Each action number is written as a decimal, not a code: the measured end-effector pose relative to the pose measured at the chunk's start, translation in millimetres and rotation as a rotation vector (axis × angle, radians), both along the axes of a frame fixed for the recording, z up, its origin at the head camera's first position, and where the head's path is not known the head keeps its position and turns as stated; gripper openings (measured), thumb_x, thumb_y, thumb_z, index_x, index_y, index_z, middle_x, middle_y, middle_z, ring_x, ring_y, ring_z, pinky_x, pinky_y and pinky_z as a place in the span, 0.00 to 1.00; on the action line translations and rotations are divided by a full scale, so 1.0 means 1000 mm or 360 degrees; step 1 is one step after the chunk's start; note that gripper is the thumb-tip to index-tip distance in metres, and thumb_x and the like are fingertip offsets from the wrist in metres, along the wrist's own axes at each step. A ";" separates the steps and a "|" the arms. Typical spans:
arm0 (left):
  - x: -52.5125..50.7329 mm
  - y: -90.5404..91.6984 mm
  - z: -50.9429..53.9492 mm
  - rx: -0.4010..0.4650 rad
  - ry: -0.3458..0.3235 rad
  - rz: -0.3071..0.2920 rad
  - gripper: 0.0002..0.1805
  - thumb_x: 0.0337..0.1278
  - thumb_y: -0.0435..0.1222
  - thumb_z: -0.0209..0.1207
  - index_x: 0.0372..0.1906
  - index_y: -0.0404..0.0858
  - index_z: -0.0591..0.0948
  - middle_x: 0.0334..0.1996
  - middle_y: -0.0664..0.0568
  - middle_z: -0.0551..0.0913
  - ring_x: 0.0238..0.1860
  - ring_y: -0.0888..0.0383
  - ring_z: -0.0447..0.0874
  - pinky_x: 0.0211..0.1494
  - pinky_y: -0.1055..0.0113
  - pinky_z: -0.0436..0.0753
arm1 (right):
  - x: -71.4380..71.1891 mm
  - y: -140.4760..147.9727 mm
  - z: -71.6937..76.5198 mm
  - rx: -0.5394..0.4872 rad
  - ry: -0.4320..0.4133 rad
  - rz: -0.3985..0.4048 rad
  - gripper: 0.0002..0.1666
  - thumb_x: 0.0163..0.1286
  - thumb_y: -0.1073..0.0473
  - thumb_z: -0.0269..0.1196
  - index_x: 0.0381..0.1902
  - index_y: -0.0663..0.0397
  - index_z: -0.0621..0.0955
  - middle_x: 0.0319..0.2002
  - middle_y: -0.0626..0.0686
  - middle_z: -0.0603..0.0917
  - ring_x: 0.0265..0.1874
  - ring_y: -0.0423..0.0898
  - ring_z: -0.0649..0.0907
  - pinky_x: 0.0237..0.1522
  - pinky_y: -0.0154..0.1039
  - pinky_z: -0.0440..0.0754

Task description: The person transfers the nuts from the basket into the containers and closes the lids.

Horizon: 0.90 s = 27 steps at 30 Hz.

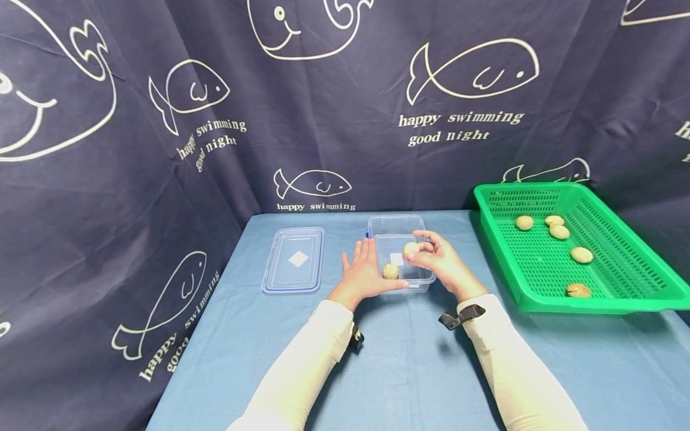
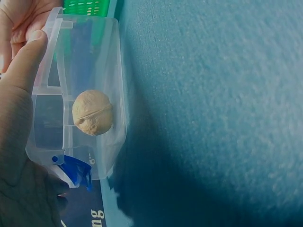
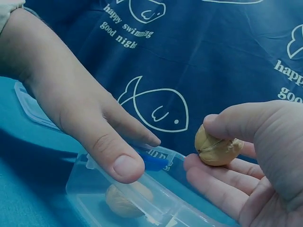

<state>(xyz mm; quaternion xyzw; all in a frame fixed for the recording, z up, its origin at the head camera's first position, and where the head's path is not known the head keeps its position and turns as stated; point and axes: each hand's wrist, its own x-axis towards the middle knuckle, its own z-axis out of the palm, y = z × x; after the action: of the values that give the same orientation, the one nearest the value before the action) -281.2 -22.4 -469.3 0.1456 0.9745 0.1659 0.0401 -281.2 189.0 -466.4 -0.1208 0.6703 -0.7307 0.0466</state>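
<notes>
At the far left, a dark curtain (image 1: 199,185) was printed with white fish outlines and the words "happy swimming good night"; the same cloth was hung along the back. A blue cloth (image 1: 404,383) was spread over the table. On its left part a clear lid (image 1: 277,263) was laid flat, edged in blue and marked with a white diamond-shaped sticker (image 1: 298,258).

To the right of the lid, the left hand (image 1: 362,276) was set against a clear plastic box (image 1: 396,225) – its fingers were held straight along the box's left side, and its thumb was stretched along the near rim. Nothing was pinched by it. A blue latch (image 2: 75,170) was seen on the box's left side, close to that hand. Inside the box, one walnut (image 1: 390,272) was seated near the front left corner, just beside the left thumb.

A second walnut (image 3: 218,147) was pinched between the thumb and fingers of the right hand (image 1: 443,263), and was held over the box, well apart from the basket. Both forearms were covered by pale sleeves, and a black band (image 1: 463,316) was worn at the right wrist.

At the far right, a green basket (image 1: 604,306) with slotted walls was placed on the cloth. Five walnuts (image 1: 582,255) were contained in it – three were spread toward its far end, two of these just beside each other, one was placed nearer the middle, and one was located by the near wall.
</notes>
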 end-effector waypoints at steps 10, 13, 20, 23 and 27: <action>0.000 -0.001 0.000 -0.0014 0.0011 0.0006 0.76 0.37 0.79 0.60 0.82 0.36 0.44 0.82 0.43 0.45 0.82 0.46 0.38 0.76 0.35 0.44 | 0.001 -0.004 0.002 0.0070 0.0019 -0.0016 0.39 0.66 0.75 0.64 0.71 0.72 0.60 0.36 0.48 0.84 0.37 0.39 0.87 0.45 0.35 0.85; -0.001 -0.001 0.000 -0.0012 0.0006 0.0013 0.76 0.37 0.79 0.60 0.82 0.36 0.44 0.82 0.43 0.45 0.82 0.47 0.38 0.76 0.35 0.43 | 0.002 -0.004 0.004 0.0102 0.0042 -0.0003 0.38 0.67 0.72 0.64 0.71 0.71 0.61 0.44 0.62 0.85 0.41 0.38 0.87 0.46 0.34 0.84; -0.001 -0.002 0.002 -0.0022 0.0002 0.0017 0.75 0.38 0.78 0.60 0.82 0.36 0.43 0.82 0.43 0.45 0.82 0.47 0.38 0.76 0.35 0.43 | 0.002 -0.005 0.005 0.0025 0.0016 0.0010 0.34 0.71 0.70 0.61 0.70 0.71 0.62 0.57 0.78 0.76 0.48 0.43 0.86 0.52 0.37 0.83; 0.000 -0.001 0.002 -0.0011 -0.0001 0.0019 0.76 0.38 0.78 0.61 0.82 0.36 0.43 0.82 0.43 0.45 0.82 0.47 0.38 0.76 0.35 0.43 | 0.003 -0.004 0.006 -0.0038 -0.0003 0.0011 0.34 0.72 0.70 0.61 0.70 0.72 0.61 0.54 0.70 0.80 0.50 0.48 0.87 0.54 0.41 0.82; 0.001 -0.001 0.001 0.0014 -0.0009 0.0017 0.76 0.37 0.78 0.62 0.82 0.36 0.44 0.82 0.43 0.45 0.82 0.48 0.36 0.76 0.35 0.42 | 0.007 -0.001 0.010 -0.0078 0.0003 0.0022 0.32 0.73 0.68 0.61 0.70 0.71 0.61 0.52 0.63 0.82 0.51 0.49 0.87 0.56 0.47 0.81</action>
<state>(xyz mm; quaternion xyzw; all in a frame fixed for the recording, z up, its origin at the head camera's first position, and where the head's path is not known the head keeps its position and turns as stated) -280.5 -23.2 -468.2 0.1400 0.9744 0.1707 0.0414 -274.0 187.8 -455.9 -0.1272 0.6514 -0.7465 0.0479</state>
